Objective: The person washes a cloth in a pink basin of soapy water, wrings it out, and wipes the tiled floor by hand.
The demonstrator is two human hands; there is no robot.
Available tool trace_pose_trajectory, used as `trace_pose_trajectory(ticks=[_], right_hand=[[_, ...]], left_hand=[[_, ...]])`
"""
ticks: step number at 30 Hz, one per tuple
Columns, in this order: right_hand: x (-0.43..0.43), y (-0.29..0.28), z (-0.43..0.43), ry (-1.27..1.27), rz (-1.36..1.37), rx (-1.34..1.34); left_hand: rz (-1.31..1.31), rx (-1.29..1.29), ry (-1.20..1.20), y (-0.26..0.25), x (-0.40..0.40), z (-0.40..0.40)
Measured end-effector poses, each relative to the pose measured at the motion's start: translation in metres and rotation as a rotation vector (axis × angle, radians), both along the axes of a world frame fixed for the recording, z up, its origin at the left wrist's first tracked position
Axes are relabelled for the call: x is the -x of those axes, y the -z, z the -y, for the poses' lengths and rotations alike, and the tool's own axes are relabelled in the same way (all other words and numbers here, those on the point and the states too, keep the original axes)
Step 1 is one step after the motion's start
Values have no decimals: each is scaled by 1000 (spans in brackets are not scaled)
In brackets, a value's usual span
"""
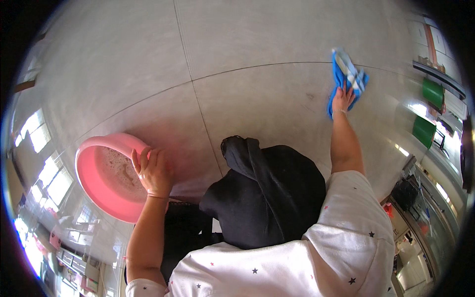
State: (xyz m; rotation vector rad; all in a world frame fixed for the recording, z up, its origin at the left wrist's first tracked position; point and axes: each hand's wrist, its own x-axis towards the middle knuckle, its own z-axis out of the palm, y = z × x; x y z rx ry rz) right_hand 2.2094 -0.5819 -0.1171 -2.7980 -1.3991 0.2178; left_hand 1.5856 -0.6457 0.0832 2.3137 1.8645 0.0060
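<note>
My right hand (pixel 343 100) reaches far out at the right and presses a blue cloth with pale patches (pixel 345 70) against the grey tiled floor (pixel 259 37). The cloth lies bunched, partly under my palm, across a tile joint. My left hand (pixel 156 174) rests on the near right rim of a pink plastic basin (pixel 107 200), with the fingers over the edge. Foamy, cloudy water (pixel 122 167) stands in the basin. A small dark mark (pixel 310 97) shows on the floor, left of my right hand.
My knees in black trousers (pixel 267 193) are bent between the basin and my right arm. Two green containers (pixel 424 131) stand at the right. A glass-fronted cabinet or door frame (pixel 426 208) is at the lower right. Window light reflects off the glossy floor at the left.
</note>
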Motion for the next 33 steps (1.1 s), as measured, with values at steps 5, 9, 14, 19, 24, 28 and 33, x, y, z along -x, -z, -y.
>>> trace_pose_trajectory(ticks=[5,9,14,19,24,28,33], right_hand=[[-12,19,72,8,129,-23],[168,-26,41,36,-64,-58],[292,-59,-1,-589,-59,-137],[394,-65,-39,-1201,-294,-334],[449,-56,-34,-1521,-492,-364],[451,-71,-21,-1445,-796,-89],[435,-151,-49,-400,-1635,696]], left_hand=[[31,-29,8,13,-6,0],[-35,-20,19,4,3,5],[37,26,28,5,1,1],[141,17,73,-11,12,-6],[412,220,240,-52,60,-32],[397,158,26,-82,109,-37],[490,237,-429,-89,161,-38]])
